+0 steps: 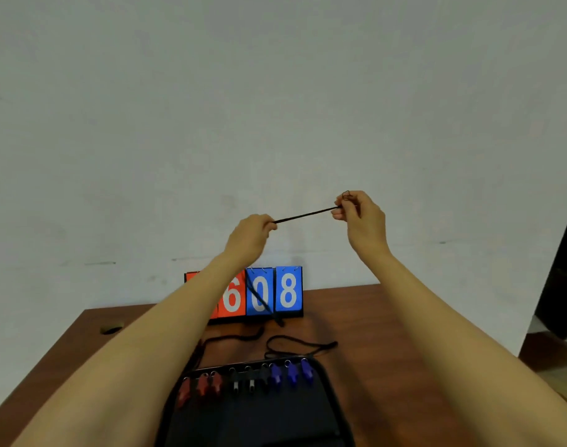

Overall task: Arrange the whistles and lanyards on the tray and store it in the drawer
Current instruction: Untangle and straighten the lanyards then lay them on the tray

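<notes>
Both hands are raised in front of the wall with a black lanyard (304, 216) stretched taut between them. My left hand (251, 235) pinches one end, and the rest of the cord hangs down from it past the scoreboard. My right hand (356, 211) pinches the other end, with a small loop showing above its fingers. Below, a black tray (332, 398) lies on the table near the front edge. Along its far side stand red whistles (201, 386), black whistles (243, 383) and blue whistles (292, 372) in a row. Two more black lanyards (300, 346) lie loose behind the tray.
A flip scoreboard (288, 291) with red and blue number cards stands at the back of the brown wooden table (388, 350), against the pale wall. A cable hole (109, 329) is at the table's left. A dark object (562, 285) leans at the right edge.
</notes>
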Demonstrator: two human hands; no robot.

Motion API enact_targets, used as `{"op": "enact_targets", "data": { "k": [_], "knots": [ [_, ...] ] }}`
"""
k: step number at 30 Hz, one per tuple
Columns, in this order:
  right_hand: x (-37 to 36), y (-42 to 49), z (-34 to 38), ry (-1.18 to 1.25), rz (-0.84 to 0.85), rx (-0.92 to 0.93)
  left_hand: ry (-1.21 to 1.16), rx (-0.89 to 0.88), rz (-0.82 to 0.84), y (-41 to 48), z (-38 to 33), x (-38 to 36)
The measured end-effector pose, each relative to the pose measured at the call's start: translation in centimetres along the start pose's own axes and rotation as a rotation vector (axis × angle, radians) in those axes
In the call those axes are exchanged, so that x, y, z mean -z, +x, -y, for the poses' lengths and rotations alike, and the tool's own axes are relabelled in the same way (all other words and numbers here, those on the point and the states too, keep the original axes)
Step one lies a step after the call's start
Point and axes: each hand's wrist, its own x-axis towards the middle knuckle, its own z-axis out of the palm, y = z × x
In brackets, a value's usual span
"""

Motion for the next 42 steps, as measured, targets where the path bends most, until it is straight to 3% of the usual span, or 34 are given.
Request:
{"op": "enact_targets", "data": {
  "k": [4,8,18,21,25,30,34,39,42],
  "knots": [
    [0.8,-1.3,-0.8,-0.03,0.014,-0.061,0.029,0.045,-0.041,-2.5,2.0,1.2],
    [1.4,-3.5,-2.9,-0.107,0.163,-0.198,0.055,0.117,-0.029,-6.3,4.1,1.1],
    [2.0,-13.5,-11.5,-0.125,0.266,-0.703,0.061,0.358,0.226,-18.1,11.7,-1.2],
    [1.8,-16.7,-13.8,-0.256,0.284,-0.791,0.124,0.414,0.247,-21.0,13.5,-2.1],
    [1.6,-20.5,-14.7,-0.463,0.329,-0.801,0.185,0.463,0.344,-24.3,15.4,-3.1],
    [1.9,-22.7,-15.2,-0.666,0.412,-0.773,0.251,0.546,0.291,-27.2,16.2,-4.2],
    [2.7,-23.8,-15.5,-0.806,0.449,-0.705,0.263,0.469,0.322,-28.3,17.0,-5.2],
    [3.7,-24.8,-16.3,-0.846,0.481,-0.676,0.264,0.471,0.26,-29.2,17.2,-6.3],
    [4.2,-25.5,-16.8,-0.809,0.488,-0.649,0.349,0.418,0.303,-29.5,17.3,-6.7]
  ]
}}
